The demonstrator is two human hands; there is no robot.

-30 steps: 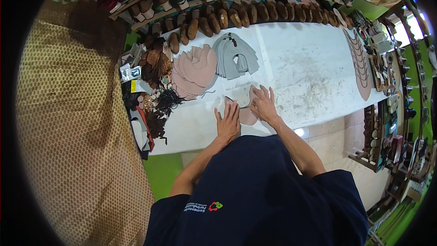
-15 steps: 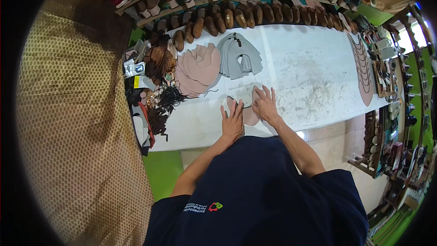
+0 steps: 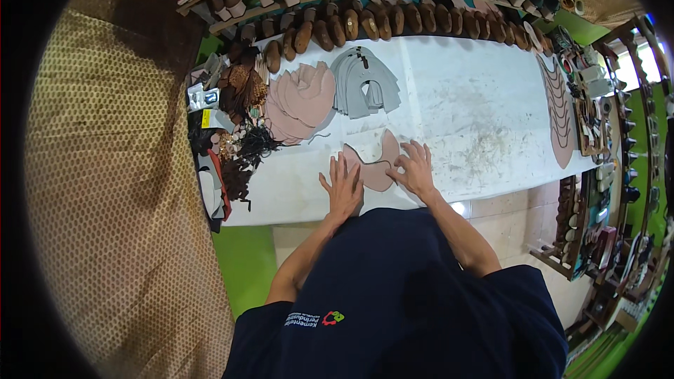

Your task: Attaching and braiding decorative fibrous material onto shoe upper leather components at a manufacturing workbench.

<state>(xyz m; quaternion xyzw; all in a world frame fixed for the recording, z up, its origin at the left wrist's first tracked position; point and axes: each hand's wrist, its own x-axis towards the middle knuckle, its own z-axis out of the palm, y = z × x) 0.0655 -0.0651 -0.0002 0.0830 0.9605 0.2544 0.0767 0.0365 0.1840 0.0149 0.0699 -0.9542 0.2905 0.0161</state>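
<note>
On the white-covered table in front of me lie pink, leaf-like cut shoe-upper pieces (image 3: 379,178), edge to edge or overlapping; I cannot tell which. A dark curved line runs where they meet. My left hand (image 3: 344,188) rests at their left side, fingers spread, the fingertips over the left lobe. At the right edge is my right hand (image 3: 417,174), its thumb and index finger touching the border with a small gap between them, its other fingers apart. Beyond the hands are a fanned stack of pink pieces (image 3: 298,102) and a stack of grey arched pieces (image 3: 361,91).
Dark straps and trimmings (image 3: 239,133) crowd the table's left end. A row of brown shoe lasts (image 3: 368,24) lines the far edge, below a rack of shoes. Overlapping pink pieces with dark edges (image 3: 562,126) lie at the right end. Shoe shelves (image 3: 579,224) stand beyond it.
Both hands have drawn outward, the left to the left and down, the right slightly right and down, uncovering more of the pink pieces. The right fingers have lifted off the upper lobe.
</note>
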